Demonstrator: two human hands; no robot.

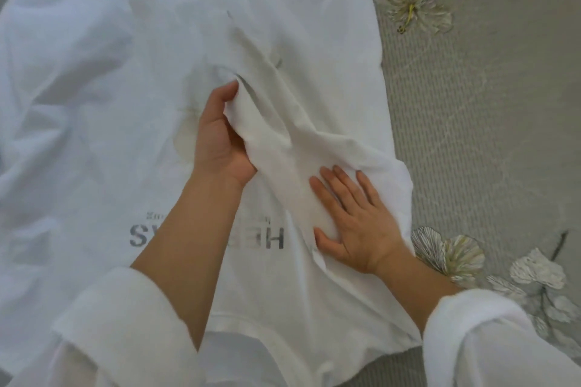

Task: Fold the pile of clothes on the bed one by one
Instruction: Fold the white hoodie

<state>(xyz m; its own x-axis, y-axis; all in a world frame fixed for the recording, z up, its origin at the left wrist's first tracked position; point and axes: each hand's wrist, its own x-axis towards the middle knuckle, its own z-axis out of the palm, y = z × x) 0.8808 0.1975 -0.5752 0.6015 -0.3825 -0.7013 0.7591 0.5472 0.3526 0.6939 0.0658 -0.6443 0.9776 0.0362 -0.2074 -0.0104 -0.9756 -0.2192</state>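
Near the sweatshirt (94, 104) edge, left hand (220, 138) grips sleeve (283, 138), right hand (355, 223) presses.

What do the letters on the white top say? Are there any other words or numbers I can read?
"HE...S": big grey print on the white top, upside down from this view; it starts "HE" and ends in "S", and the left forearm hides the middle.
Small grey line beside it: too blurred to read.
Bed cover: flower pattern only, no text.
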